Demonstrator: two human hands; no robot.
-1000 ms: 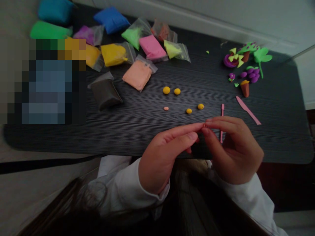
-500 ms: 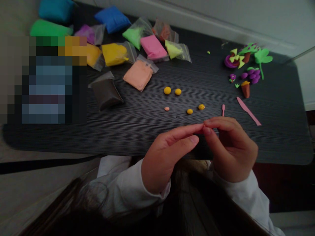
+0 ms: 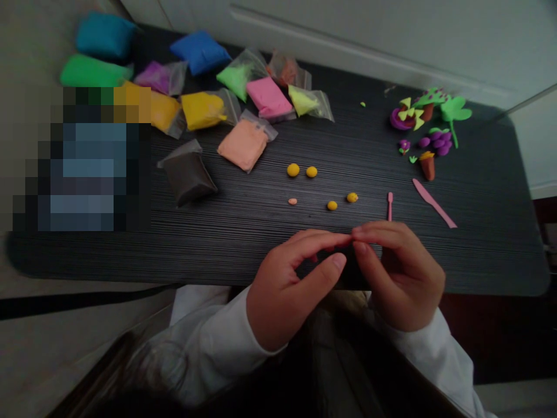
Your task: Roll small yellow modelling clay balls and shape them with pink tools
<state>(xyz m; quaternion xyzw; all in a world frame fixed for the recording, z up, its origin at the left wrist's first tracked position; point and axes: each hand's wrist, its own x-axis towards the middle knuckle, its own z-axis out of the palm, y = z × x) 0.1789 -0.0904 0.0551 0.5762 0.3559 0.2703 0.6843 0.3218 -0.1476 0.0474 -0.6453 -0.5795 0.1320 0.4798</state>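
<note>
My left hand (image 3: 292, 284) reaches over the table's near edge, fingers stretched out and thumb held apart. Its fingertips meet those of my right hand (image 3: 402, 276), whose thumb and forefinger are pinched close together. Whatever sits in that pinch is too small or hidden to make out. Just beyond the hands lie a small yellow clay ball (image 3: 332, 205) and another yellow ball (image 3: 352, 198) with a pale bit on its right side. Two larger yellow balls (image 3: 293, 170) rest farther back, with a little peach clay piece (image 3: 293, 201) in front of them.
Bags of coloured clay, among them a peach bag (image 3: 243, 142) and a black bag (image 3: 188, 174), fill the table's left and back. A pink clay knife (image 3: 434, 203) and a small pink tool (image 3: 390, 206) lie right. Behind them stand purple clay grapes (image 3: 441, 142) and other clay figures.
The view has tilted slightly, so the table sits lower in it. My left thumb is farther from its fingers, and the fingertips of both hands still meet.
</note>
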